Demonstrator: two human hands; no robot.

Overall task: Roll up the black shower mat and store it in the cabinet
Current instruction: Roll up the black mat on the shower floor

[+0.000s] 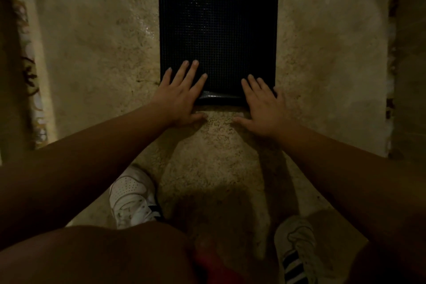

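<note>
Underfoot, a pale speckled floor [92, 41] fills the dim view, and the black shower mat [217, 27] lies flat on it, gridded face up. Only the mat's near edge is curled over into a low glossy roll [219, 97] (a single turn, as far as the light shows). Both bare forearms reach toward that near edge. At its left end the left hand [182, 97] rests palm down, fingers spread flat across the mat, grip released. At its right end the right hand [265, 108] lies likewise, fingers extended, clasping nothing. Nearer than the mat stand two white sneakers [131, 196] with dark stripes.
</note>
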